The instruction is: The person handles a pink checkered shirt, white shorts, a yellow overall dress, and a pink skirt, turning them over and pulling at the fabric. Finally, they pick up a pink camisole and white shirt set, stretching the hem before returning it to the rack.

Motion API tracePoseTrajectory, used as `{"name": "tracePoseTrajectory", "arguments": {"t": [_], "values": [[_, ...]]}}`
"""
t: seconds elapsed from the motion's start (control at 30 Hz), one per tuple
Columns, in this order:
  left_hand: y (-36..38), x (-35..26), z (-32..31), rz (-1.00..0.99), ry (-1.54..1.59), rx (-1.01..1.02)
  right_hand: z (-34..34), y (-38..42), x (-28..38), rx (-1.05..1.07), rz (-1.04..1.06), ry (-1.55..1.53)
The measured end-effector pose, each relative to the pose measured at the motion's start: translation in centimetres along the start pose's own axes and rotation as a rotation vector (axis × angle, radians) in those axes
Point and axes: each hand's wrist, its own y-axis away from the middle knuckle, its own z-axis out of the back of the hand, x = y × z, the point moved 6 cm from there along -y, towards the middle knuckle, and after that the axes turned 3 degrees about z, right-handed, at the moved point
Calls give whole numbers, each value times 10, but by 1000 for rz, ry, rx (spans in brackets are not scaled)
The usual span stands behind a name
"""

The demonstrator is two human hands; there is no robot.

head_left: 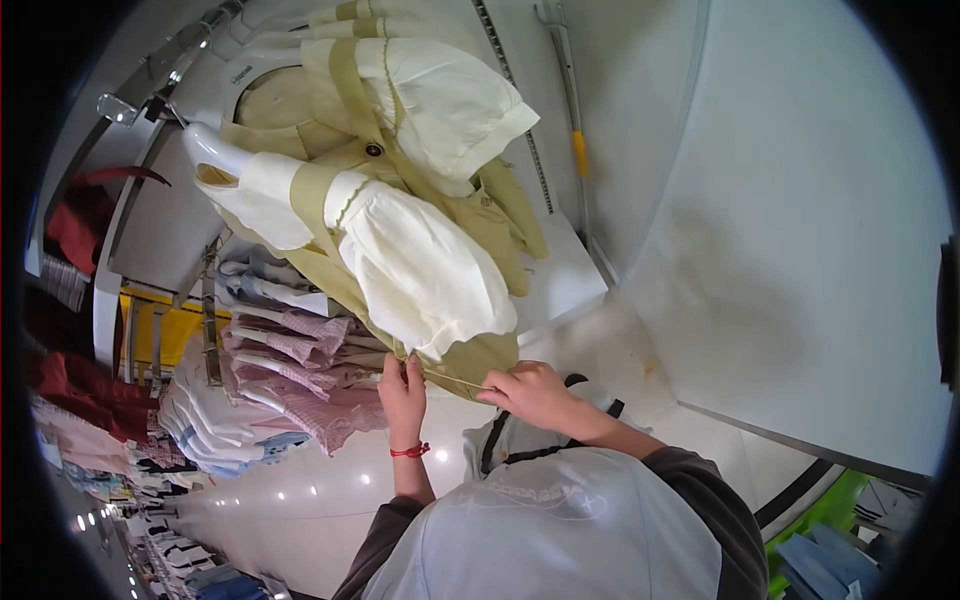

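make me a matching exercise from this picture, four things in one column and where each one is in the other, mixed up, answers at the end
Things
1. red bracelet
2. thin cord
3. dark button
4. pink garments

Places
A. stretched between the left hand and the right hand
B. hanging in a row, left of the left hand in the picture
C. on the left wrist
D. on the khaki-and-white garment

Right pairs: 1-C, 2-A, 3-D, 4-B
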Motion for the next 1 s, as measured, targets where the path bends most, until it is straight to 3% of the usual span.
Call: {"name": "tracePoseTrajectory", "arguments": {"t": [0.33,0.43,0.53,0.63,0.67,0.77,0.87,1.0], "values": [[13,-20,-39,-39,41,215,9,-4,-31,-128,-218,-268],[14,-24,-44,-41,25,231,9,-7,-47,-21,-337,-281],[20,-32,-55,-58,144,296,16,-16,-37,14,-213,-272],[28,-50,-68,-277,172,408,10,-19,-20,-71,51,-31],[32,-50,-69,-196,185,520,-1,-18,-30,-74,22,-117],[24,-41,-53,-371,129,237,3,-24,-42,109,-252,-343],[4,-59,-23,-464,35,-56,0,-24,-57,76,-268,-544],[-7,-76,-46,-624,-109,209,-7,-24,-66,104,-276,-641]]}}
